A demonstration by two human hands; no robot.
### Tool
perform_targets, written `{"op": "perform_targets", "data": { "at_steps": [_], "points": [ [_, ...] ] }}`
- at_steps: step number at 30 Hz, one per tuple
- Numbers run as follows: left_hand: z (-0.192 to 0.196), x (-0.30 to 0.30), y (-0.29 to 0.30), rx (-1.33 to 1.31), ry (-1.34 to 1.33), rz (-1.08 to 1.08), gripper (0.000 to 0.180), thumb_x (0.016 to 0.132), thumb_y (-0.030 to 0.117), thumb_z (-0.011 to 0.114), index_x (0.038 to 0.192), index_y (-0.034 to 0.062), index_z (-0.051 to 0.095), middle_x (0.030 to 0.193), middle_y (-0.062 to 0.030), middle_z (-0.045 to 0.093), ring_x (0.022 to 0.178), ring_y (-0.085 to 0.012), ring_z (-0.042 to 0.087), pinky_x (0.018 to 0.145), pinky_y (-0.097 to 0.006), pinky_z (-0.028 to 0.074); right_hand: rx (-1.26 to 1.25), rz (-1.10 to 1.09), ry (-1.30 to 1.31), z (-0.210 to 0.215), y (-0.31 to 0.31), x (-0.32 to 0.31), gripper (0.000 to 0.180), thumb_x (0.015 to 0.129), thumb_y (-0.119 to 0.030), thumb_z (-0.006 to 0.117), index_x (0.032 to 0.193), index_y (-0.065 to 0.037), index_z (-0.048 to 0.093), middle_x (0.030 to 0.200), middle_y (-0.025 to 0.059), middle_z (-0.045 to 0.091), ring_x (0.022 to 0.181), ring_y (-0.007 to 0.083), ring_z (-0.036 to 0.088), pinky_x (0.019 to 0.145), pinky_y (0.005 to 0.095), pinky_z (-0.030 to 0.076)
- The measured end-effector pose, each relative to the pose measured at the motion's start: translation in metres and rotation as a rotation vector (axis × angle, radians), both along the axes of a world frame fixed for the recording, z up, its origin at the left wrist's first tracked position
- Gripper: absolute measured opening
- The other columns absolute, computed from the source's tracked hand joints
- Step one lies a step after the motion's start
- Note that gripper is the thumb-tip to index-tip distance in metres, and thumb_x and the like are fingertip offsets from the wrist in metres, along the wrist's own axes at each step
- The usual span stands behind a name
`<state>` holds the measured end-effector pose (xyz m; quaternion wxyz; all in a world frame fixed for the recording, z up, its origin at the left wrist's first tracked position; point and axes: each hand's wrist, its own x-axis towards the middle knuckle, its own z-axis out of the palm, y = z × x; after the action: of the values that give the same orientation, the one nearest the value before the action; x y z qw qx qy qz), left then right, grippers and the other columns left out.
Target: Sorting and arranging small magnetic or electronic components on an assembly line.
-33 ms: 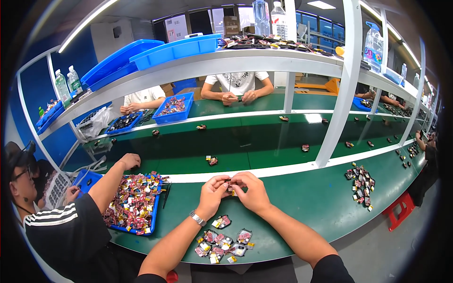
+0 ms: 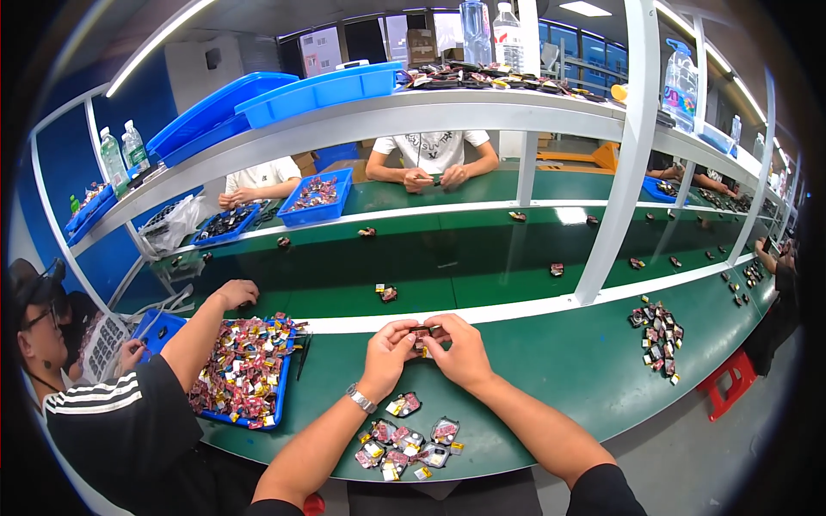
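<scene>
Circuit-board module [image 2: 422, 339]: pinched by left hand [image 2: 386, 354] and right hand [image 2: 462, 351]
Open-cased pile [image 2: 409, 441]: hands' six o'clock, seemingly pending
Cluster [image 2: 660, 352]: three o'clock, perhaps done

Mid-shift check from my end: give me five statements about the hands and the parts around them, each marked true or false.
1. The left hand and right hand hold one small part between them. True.
2. The metal wristband is on the right wrist. False: the metal wristband is on the left wrist.
3. A cluster of parts lies on the green table between the forearms. True.
4. The heaped blue tray stands to the right of the hands. False: the blue tray is to their left.
5. The far-right pile sits in a box. False: the pile lies directly on the table.
</scene>
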<state>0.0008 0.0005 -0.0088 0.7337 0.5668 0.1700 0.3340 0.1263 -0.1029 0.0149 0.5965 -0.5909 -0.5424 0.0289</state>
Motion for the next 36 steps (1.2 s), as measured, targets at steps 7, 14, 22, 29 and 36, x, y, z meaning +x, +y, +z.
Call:
{"op": "perform_targets", "data": {
  "at_steps": [7, 14, 22, 29, 36],
  "points": [
    [0.001, 0.001, -0.005, 0.157, -0.005, 0.017, 0.023, 0.096, 0.001, 0.053, 0.119, -0.0013, 0.056, 0.109, -0.0083, 0.065, 0.098, -0.0129, 0.063, 0.082, -0.027, 0.055, -0.030, -0.056, 0.027, 0.003, -0.002, -0.007, 0.017, 0.079, 0.002, 0.067, 0.096, 0.001, 0.064, 0.095, 0.0120, 0.065, 0.077, 0.0185, 0.068, 0.066, 0.0274, 0.056],
    [-0.005, 0.004, -0.005, 0.229, -0.069, 0.000, 0.029, 0.093, -0.004, 0.055, 0.121, -0.0041, 0.054, 0.113, -0.0103, 0.063, 0.103, -0.0141, 0.063, 0.089, -0.026, 0.052, -0.023, -0.047, 0.142, 0.005, -0.003, -0.010, 0.016, 0.078, 0.002, 0.067, 0.094, 0.002, 0.063, 0.091, 0.0109, 0.064, 0.075, 0.0166, 0.066, 0.065, 0.0264, 0.055],
    [-0.005, 0.004, 0.000, 0.251, -0.083, -0.003, 0.032, 0.093, -0.004, 0.055, 0.124, -0.0044, 0.053, 0.118, -0.0121, 0.062, 0.104, -0.0146, 0.063, 0.087, -0.026, 0.053, -0.061, -0.023, 0.265, -0.005, 0.007, -0.004, 0.016, 0.080, -0.001, 0.068, 0.095, 0.000, 0.062, 0.089, 0.0080, 0.066, 0.074, 0.0126, 0.065, 0.066, 0.0248, 0.053],
    [-0.013, -0.002, 0.033, 0.311, 0.044, 0.266, 0.025, 0.094, -0.001, 0.051, 0.119, -0.0025, 0.055, 0.121, -0.0134, 0.063, 0.100, -0.0198, 0.067, 0.079, -0.028, 0.056, -0.250, -0.431, 0.182, -0.022, 0.088, 0.111, 0.025, 0.074, -0.013, 0.081, 0.091, -0.003, 0.066, 0.081, 0.0092, 0.068, 0.075, 0.0200, 0.066, 0.071, 0.0314, 0.052],
    [-0.014, -0.010, 0.043, 0.298, 0.170, 0.398, 0.023, 0.091, 0.000, 0.052, 0.112, -0.0016, 0.058, 0.109, -0.0126, 0.068, 0.089, -0.0173, 0.069, 0.069, -0.027, 0.056, -0.378, -0.564, -0.385, -0.014, 0.120, 0.057, 0.045, 0.077, -0.038, 0.073, 0.098, -0.001, 0.061, 0.098, 0.0180, 0.060, 0.097, 0.0360, 0.059, 0.083, 0.0463, 0.050]
  ]
}}
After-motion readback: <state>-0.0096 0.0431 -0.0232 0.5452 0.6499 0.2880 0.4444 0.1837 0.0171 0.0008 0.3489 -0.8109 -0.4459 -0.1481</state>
